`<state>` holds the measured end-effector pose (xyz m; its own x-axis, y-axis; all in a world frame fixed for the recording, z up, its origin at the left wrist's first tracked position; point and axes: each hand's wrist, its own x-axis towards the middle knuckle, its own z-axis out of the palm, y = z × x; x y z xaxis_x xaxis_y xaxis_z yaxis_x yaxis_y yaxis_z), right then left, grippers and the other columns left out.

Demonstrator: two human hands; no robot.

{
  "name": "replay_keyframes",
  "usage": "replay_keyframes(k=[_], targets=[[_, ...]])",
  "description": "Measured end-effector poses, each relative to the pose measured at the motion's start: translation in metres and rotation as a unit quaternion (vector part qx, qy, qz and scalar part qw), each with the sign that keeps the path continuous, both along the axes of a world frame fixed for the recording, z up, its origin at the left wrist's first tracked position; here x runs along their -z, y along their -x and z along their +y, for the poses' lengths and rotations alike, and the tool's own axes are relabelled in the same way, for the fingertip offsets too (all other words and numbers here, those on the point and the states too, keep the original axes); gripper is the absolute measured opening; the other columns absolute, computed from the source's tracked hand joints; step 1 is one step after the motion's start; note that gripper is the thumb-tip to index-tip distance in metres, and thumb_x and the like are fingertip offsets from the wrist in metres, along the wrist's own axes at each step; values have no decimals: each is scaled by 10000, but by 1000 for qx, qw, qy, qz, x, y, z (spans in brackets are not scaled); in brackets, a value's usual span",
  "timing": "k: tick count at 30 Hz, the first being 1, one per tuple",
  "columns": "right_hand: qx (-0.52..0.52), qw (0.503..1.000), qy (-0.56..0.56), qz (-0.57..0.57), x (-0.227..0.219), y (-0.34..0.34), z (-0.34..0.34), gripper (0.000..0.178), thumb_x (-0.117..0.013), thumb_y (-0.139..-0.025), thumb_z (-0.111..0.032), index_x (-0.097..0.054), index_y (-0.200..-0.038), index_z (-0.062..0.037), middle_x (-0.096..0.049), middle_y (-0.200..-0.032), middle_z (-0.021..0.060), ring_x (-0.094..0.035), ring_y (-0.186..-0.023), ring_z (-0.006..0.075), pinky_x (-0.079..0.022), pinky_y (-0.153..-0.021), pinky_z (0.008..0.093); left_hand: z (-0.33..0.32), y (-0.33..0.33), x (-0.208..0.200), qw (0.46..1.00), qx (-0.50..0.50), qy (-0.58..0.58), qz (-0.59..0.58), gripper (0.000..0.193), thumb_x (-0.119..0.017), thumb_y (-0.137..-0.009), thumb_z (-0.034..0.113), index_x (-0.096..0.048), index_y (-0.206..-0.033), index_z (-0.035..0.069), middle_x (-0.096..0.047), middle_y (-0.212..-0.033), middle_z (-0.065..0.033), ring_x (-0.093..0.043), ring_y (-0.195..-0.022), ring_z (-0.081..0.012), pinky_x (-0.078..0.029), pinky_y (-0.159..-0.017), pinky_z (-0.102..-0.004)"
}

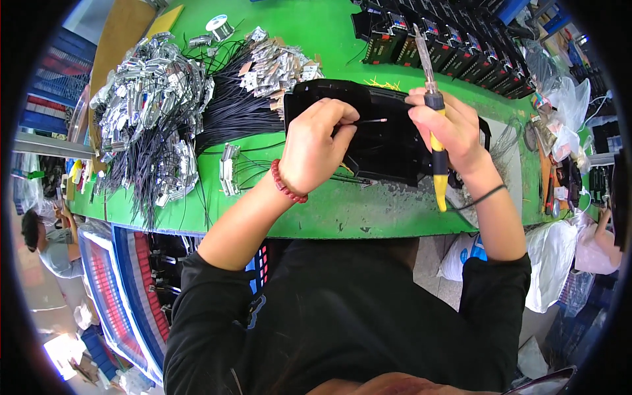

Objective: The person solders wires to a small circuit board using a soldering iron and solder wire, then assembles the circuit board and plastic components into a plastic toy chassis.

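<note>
A black plastic housing [388, 155] lies on the green bench in front of me. Over its left part my left hand [319, 141] is closed in a pinch on a thin wire [372, 121], whose pale end sticks out to the right. My right hand [454, 128], above the housing's right side, is wrapped round a soldering iron [439, 161] with a yellow and black handle. Its metal end points up and away, clear of the housing. What the right fingertips touch behind the iron is hidden.
Piles of silvery metal parts [155, 92] with black cables cover the bench's left. A solder spool [219, 27] stands behind them. Rows of black units [447, 49] fill the back right. Yellow wire bits [384, 84] lie behind the housing. Other people [56, 243] sit at the sides.
</note>
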<state>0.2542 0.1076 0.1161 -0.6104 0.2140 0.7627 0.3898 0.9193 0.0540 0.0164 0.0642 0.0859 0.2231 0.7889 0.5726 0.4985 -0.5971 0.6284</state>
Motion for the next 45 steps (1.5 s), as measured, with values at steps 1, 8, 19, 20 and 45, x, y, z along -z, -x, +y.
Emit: replay_keyframes(k=[1,8,19,20,45], targets=[[-13,1000,8,0,3,1,5,348,-695,-685,8,-615,-1010,-89,-665,-856,89,-672,-776,270,-563,-628,330,-6,2,3,999,0,43,-24,168,-695,-729,-66,-644,-868,13,-655,-843,-115,-653,-756,-254,-524,-693,-315],[-120,991,-52,-32,17,23,48,274,-663,-759,-76,-622,-1023,-139,-647,-910,87,-663,-836,268,-572,-676,330,-19,3,28,995,7,101,-15,89,-675,-783,14,-653,-870,10,-640,-794,-132,-637,-734,-296,-513,-662,-351],[-53,997,-40,-46,41,1,47,369,-668,-726,-61,-619,-1077,-163,-662,-928,54,-657,-885,252,-559,-733,332,-28,-28,63,978,23,208,-24,68,-677,-809,102,-670,-846,45,-640,-791,-99,-644,-729,-263,-511,-643,-348],[-34,998,-18,-57,44,0,44,367,-662,-721,-57,-617,-1071,-160,-661,-942,48,-654,-900,251,-559,-744,330,-29,-28,63,977,26,212,-28,68,-677,-809,102,-670,-846,45,-640,-791,-99,-644,-729,-263,-511,-643,-348],[102,825,407,378,125,34,-104,302,-641,-832,102,-551,-1106,12,-700,-897,157,-689,-739,168,-563,-655,261,-38,-29,66,985,33,172,-9,55,-680,-790,82,-631,-780,61,-600,-735,-89,-624,-682,-276,-504,-603,-358]])
